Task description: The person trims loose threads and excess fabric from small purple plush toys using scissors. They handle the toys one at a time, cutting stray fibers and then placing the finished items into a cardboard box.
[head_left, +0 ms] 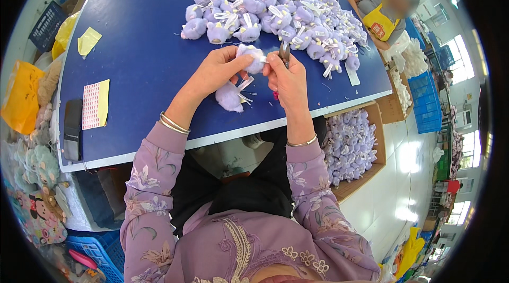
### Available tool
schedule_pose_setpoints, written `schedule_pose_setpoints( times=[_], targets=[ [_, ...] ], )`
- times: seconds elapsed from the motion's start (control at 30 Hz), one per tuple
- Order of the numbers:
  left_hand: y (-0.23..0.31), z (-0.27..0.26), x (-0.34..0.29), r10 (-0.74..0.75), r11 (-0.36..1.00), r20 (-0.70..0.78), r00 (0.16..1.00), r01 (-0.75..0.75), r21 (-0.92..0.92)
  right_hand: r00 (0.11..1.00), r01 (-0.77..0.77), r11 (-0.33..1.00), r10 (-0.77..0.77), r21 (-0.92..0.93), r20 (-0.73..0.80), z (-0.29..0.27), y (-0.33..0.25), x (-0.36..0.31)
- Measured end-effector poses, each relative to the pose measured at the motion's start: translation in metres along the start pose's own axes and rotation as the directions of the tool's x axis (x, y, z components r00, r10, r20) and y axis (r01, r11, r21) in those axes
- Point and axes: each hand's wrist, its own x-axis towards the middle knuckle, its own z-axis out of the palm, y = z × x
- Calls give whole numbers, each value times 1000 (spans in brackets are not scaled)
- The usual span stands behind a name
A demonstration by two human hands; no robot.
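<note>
Between my hands, above the blue table (143,33), is a small purple plush piece (251,59) with a white tag. My left hand (217,71) is closed around its left side, thumb on top. My right hand (286,76) pinches the white tag at its right side. That same hand also has a dark-handled tool (284,53) tucked in it, its working end not clear to me; a bit of pink shows below the fingers. Just under my left hand lies another purple plush piece (229,97) with a white ribbon loop.
A big heap of purple plush pieces (265,2) covers the table's far side. At left lie a sticker sheet (95,103), a black phone-like object (72,129) and a yellow paper (88,41). A cardboard box (377,140) of plush pieces stands right of my legs. Another person (384,10) sits far right.
</note>
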Motion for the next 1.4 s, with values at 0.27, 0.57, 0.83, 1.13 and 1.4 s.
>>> schedule_pose_setpoints(
  times=[0.27, 0.57, 0.83, 1.13, 1.4],
  targets=[
    [3, -2, -3, -2, 986, 42, 999, 9, -167, 982, -120, 991, 110, 63, 152, -3, -13, 11],
    [-1, -4, 0, -92, 898, 13, 996, 88, -432, 936, 351, 849, -334, -395, 113, 21, -9, -5],
    [0, 0, 1, -133, 907, -68, 989, 94, -410, 824, 545, 588, -505, -597, 255, 37, 2, 2],
    [-1, -2, 1, -87, 891, -109, 990, 29, -454, 994, 98, 995, -97, -18, 58, 17, -10, -6],
    [3, -1, -2, -152, 858, -111, 982, 75, -509, 993, 36, 989, -20, 140, -116, -12, -28, -5]
  ],
)
